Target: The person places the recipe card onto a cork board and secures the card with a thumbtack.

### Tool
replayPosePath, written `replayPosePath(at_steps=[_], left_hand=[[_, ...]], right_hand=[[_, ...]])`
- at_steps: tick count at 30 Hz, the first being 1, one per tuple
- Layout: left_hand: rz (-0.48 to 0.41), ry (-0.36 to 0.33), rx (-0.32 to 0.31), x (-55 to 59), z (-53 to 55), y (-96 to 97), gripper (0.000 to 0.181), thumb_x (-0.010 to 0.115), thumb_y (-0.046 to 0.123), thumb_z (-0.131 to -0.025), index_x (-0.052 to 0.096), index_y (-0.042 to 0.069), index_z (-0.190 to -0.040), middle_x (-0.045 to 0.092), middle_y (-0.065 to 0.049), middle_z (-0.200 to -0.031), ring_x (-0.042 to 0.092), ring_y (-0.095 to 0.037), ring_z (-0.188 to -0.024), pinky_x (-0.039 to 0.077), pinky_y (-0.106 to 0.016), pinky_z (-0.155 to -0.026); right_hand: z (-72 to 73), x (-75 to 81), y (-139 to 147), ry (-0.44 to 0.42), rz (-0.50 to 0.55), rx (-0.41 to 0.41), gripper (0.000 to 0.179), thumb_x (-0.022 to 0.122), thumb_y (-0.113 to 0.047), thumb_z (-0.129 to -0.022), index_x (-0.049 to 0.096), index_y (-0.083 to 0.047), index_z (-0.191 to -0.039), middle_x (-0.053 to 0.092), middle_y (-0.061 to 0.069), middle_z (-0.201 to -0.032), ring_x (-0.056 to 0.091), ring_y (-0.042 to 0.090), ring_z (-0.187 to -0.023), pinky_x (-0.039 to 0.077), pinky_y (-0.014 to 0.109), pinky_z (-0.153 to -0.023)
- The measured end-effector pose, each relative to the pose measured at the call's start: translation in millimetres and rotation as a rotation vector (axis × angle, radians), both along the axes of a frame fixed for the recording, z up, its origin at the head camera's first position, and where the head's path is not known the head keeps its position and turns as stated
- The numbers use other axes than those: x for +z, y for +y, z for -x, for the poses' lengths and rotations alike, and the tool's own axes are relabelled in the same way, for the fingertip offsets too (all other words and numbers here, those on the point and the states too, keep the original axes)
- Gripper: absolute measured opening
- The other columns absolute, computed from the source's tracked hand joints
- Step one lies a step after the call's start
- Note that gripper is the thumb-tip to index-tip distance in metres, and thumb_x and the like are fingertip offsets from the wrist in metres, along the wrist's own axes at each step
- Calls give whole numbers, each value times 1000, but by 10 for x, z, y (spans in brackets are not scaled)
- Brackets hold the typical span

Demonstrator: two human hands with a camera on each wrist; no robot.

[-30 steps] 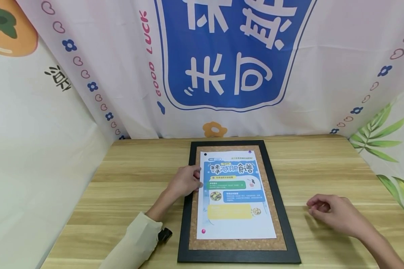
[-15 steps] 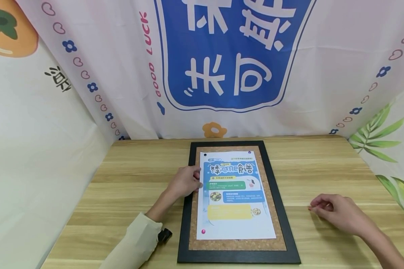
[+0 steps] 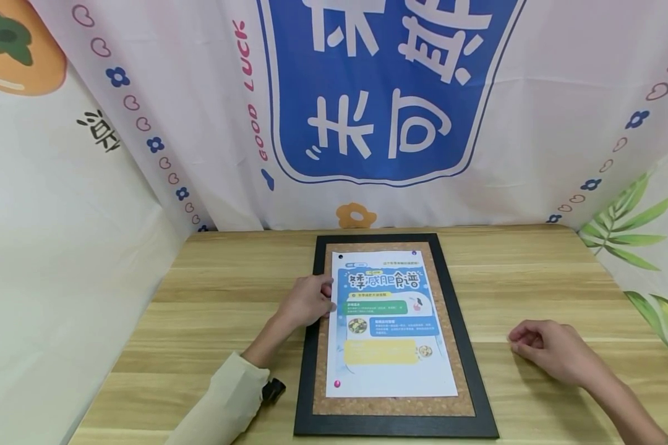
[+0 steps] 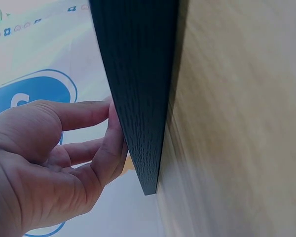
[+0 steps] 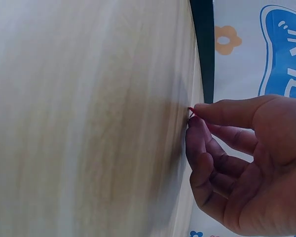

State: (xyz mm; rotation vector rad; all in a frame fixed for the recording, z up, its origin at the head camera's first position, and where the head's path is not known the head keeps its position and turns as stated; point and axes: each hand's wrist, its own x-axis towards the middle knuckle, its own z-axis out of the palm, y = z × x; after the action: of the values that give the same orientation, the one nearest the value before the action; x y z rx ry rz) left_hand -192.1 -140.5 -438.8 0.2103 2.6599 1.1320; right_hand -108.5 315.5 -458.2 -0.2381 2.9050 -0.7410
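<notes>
A poster with Chinese print (image 3: 392,380) lies on a black-framed cork board (image 3: 395,425) on the table. Dark pins hold its top corners, and a pink push pin (image 3: 337,384) sits at the lower left. My left hand (image 3: 306,300) rests over the board's left side, fingertips at the poster's left edge; in the left wrist view the frame's side hides those tips. Right of the board, my right hand (image 3: 553,349) is low over the table. Its thumb and forefinger pinch a small red push pin (image 5: 191,110), mostly covered by the fingertips.
The wooden table (image 3: 217,296) extends on both sides of the board. Behind it hangs a printed curtain (image 3: 367,204) with a blue emblem. A small black clip-like object (image 3: 273,390) shows beside my left sleeve (image 3: 222,398).
My right hand has shifted slightly over the table; the red pin seen at its fingertips half a second ago is hardly visible in the head view now. My left hand and the board stay put.
</notes>
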Motion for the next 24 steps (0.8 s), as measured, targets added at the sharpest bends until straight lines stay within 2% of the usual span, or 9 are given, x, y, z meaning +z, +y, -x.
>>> replayPosePath(at_steps=[10,18,24], left_hand=[[2,-4,7,9,-12,-16,56,76,-8,-93,58,-7,-146,61,-12,-100,67,-17,-71,57,-23,-60],[10,-6,13,11,-16,-12,55,76,-8,-92,59,-7,-145,63,-12,-101,67,-16,-71,59,-24,-61],[14,-19,17,25,-16,2,54,76,-8,-93,60,-6,-145,63,-12,-103,67,-17,-72,60,-24,-62]], right_hand=[[21,43,-83,-8,32,42,7,78,-8,-95,77,-11,-101,71,-6,-88,56,-4,-75,51,21,-64],[31,112,-263,-46,125,134,6,77,-10,-97,77,-13,-103,71,-7,-89,57,-4,-77,53,20,-66],[37,176,-407,-69,197,240,6,75,-12,-100,77,-13,-105,72,-7,-92,57,-3,-79,53,21,-67]])
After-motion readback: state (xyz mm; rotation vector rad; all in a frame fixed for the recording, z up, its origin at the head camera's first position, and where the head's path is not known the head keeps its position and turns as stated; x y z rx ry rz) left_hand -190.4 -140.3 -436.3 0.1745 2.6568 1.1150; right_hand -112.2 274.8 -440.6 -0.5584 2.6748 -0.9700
